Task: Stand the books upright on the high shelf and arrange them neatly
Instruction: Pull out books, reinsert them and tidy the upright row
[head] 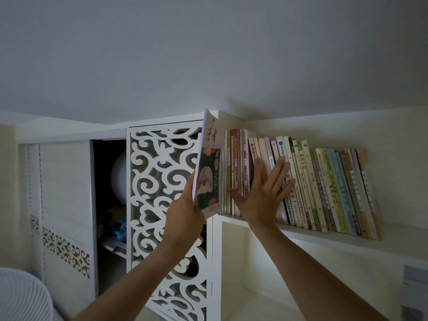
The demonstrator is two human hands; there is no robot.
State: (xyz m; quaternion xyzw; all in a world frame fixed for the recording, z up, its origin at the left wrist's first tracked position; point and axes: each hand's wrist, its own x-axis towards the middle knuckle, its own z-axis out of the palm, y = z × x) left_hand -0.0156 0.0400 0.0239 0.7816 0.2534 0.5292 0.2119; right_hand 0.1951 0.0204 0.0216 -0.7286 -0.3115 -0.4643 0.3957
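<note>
A row of several thin books (324, 188) stands on the high white shelf (324, 237), the ones on the right leaning left. My right hand (261, 193) lies flat with straight fingers against the spines near the row's left part. My left hand (185, 212) grips the lower corner of a magazine (209, 167) with red characters and a green picture on its cover. The magazine is held upright, slightly tilted, at the left end of the row, beside the shelf's side panel.
A white cabinet door with scroll cut-outs (162, 205) stands left of the shelf, next to an open dark compartment (108, 205) with a pale round object inside. A white fan (23, 297) sits at the lower left. The ceiling is close above the shelf.
</note>
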